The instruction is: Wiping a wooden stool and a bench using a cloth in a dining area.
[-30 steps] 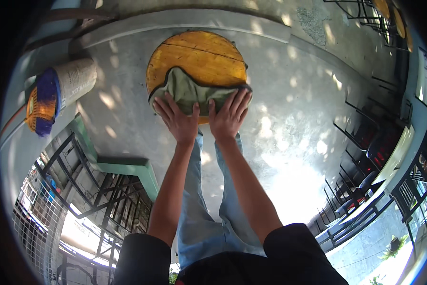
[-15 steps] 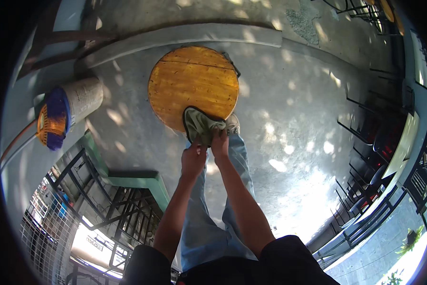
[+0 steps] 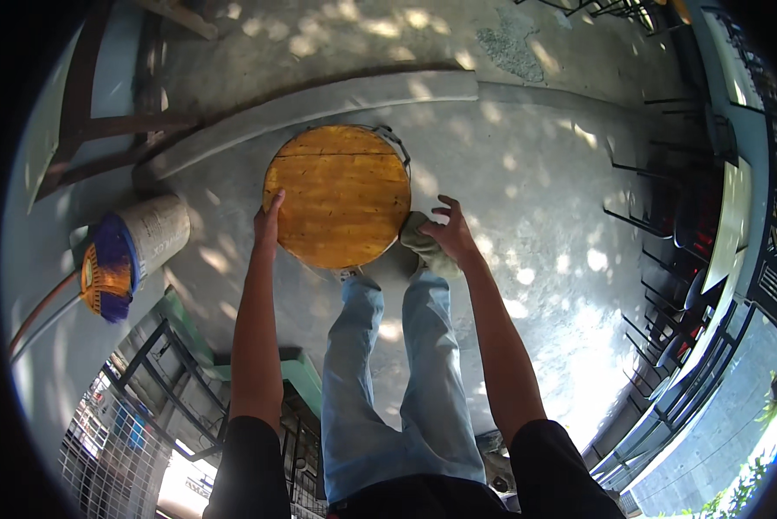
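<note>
In front of my feet is a low round table with a yellow-brown wooden top; a dark frame part shows at its far right rim. My left hand grips the left rim, thumb on the upper surface and the other fingers out of sight beyond the edge. To the right of the table, my right hand has a bunched olive-green cloth hanging from it. Its index finger is bent and raised off the cloth, while the thumb presses on it. The cloth hangs beside the table's right rim and covers part of my right foot.
A bucket lies at the left, with an orange-and-purple broom head against its mouth. Beyond the table runs a low concrete curb. Black-legged chairs and a long pale tabletop line the right side. Black metal frames stand lower left.
My hands have parted: the left has moved to the table's left rim, the right has carried the cloth off the wooden top to the right. The view has shifted slightly.
</note>
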A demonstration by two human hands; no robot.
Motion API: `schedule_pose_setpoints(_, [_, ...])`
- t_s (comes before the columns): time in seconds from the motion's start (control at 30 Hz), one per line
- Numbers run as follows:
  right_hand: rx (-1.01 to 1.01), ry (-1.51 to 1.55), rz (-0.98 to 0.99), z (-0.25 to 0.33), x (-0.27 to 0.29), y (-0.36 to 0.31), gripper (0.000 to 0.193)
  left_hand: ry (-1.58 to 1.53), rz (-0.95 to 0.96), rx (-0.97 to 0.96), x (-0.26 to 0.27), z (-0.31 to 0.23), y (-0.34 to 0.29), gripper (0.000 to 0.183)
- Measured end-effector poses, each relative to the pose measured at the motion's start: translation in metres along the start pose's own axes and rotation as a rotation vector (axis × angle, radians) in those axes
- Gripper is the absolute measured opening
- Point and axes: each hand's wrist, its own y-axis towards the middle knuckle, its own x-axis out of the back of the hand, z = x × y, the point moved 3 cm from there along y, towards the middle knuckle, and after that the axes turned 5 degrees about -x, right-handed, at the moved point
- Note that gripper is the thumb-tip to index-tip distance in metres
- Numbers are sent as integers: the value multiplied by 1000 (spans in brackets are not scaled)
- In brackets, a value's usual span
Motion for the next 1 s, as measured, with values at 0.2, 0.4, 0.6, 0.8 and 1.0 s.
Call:
schedule_pose_setpoints(0.2, [-181,-213,87,37,-38,66,84,-58,152,-7,-9,-19,9,81])
schedule_pose_setpoints(0.4, [-191,-26,412,30,-23,9,69,-76,-63,-125,21,-8,-67,59])
schedule_pose_setpoints(0.6, [-57,-125,341,88,115,-146,60,-78,-198,-348,16,-89,-267,51])
schedule_pose_setpoints(0.8, [-109,-278,317,196,205,-194,62,-131,-256,-413,-18,-199,-329,56])
schedule_pose_setpoints(1.0, [132,-323,215,284,228,-103,50,-223,-251,-409,-68,-263,-244,53])
